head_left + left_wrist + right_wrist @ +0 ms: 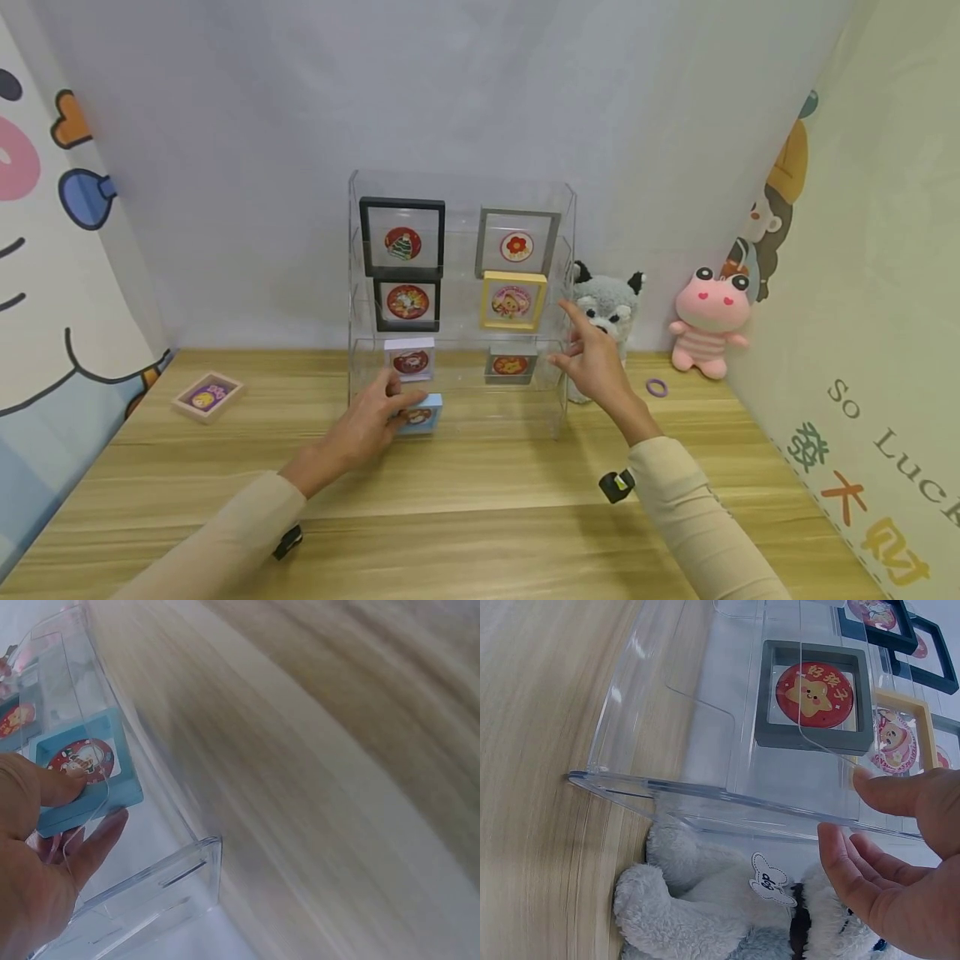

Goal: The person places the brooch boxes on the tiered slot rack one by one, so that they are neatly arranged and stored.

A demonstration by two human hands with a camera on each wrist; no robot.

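A clear tiered display stand holds small framed badges in two columns. My left hand pinches a light blue frame with a round red badge at the lowest tier on the left. Above it is a white frame. Beside the stand's right edge is my right hand, thumb and fingers spread apart with nothing between them; whether it touches the edge I cannot tell. Nearest to it are a yellow frame and a grey frame with a star badge.
Behind my right hand sits a grey plush dog. A pink plush toy and a purple ring are farther right. On the left of the wooden table lies a pale frame with a purple badge.
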